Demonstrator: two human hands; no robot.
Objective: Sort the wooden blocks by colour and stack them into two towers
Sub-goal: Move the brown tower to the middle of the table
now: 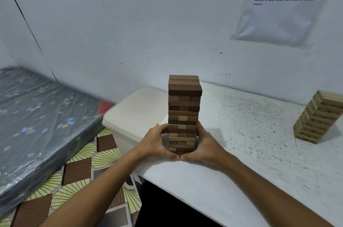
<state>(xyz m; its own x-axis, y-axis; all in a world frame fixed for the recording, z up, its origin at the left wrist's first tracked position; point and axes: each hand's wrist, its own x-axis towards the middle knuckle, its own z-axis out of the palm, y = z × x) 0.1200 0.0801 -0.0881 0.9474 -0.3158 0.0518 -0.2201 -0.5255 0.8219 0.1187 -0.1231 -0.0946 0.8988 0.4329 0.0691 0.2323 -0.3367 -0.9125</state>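
Brown wooden blocks form a dark tower (183, 113) standing near the white tabletop's (241, 133) front edge, its lower part cupped between the left hand (157, 145) and right hand (204, 146), whose curled fingers (163, 128) grasp it, while a pale tower (317, 117) stands well apart.

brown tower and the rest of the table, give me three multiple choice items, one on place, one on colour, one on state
1. Where is the pale tower?
A. far right of the table
B. on the mattress
C. on the floor

2. What colour is the tower between the hands?
A. green
B. brown
C. white

3. How do the hands meet the brown tower?
A. both hang idle
B. one lifts its top block
C. both cup its lower part

A: it stands near the right edge.
B: dark and mid-brown blocks.
C: left hand and right hand flank its base.
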